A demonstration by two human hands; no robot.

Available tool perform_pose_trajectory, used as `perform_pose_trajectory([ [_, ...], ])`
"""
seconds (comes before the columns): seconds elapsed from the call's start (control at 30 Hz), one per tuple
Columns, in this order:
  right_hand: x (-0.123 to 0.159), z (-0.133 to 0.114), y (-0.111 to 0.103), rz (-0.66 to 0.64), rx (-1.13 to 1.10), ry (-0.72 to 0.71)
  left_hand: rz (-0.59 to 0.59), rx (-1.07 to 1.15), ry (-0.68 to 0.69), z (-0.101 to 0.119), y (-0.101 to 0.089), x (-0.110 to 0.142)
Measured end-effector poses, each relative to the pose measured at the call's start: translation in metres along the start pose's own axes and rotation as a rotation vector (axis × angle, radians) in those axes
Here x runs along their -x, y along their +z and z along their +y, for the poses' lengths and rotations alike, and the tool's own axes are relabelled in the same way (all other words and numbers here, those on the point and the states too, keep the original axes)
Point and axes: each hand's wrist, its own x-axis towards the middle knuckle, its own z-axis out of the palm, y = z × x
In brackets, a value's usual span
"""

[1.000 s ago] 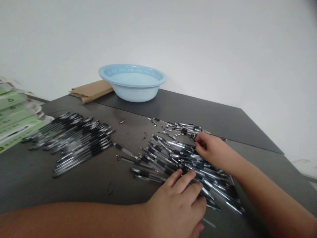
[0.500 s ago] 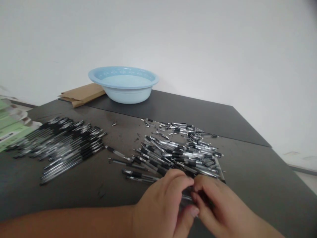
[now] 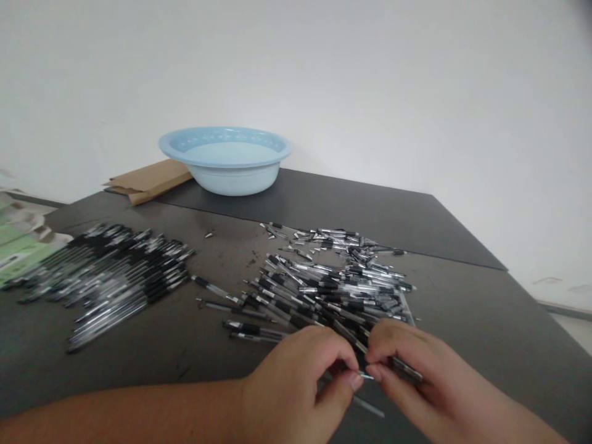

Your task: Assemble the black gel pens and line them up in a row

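Note:
Close to the table's front edge, my left hand (image 3: 308, 376) is closed in a pinch on a thin pen part (image 3: 365, 375), whose pale, shiny end sticks out between finger and thumb. My right hand (image 3: 416, 370) meets it there, thumb and forefinger pinched at that end; whether it grips the same part or a tiny separate piece is hidden. Behind both hands spreads a loose pile of pens (image 3: 319, 296) with clear barrels and black grips. A clear tube (image 3: 369, 406) lies just below my fingers.
Small metallic tips and pen pieces (image 3: 333, 239) are scattered behind the pile. To the left lies a neater row of pens (image 3: 129, 265), beside green boxes (image 3: 23, 253). A light blue basin (image 3: 231, 179) and a brown paper packet (image 3: 148, 179) stand at the back against the wall.
My right hand has come back from the far side of the pile to meet my left hand. My left hand has gone from lying on the pens to a pinch. The view has shifted slightly right.

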Motion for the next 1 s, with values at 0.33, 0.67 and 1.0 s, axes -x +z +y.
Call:
perform_pose_trajectory([
  [0.33, 0.011, 0.012, -0.004, -0.134, -0.233, 0.269, -0.031, -0.018, 0.179, -0.01, 0.003, 0.005],
  [0.67, 0.013, 0.017, -0.008, -0.086, -0.153, 0.308, 0.057, -0.076, 0.187, -0.007, 0.003, 0.005],
  [1.0, -0.065, 0.051, -0.021, 0.204, 0.147, 0.287, -0.223, -0.533, 0.491, -0.025, 0.002, -0.004],
])
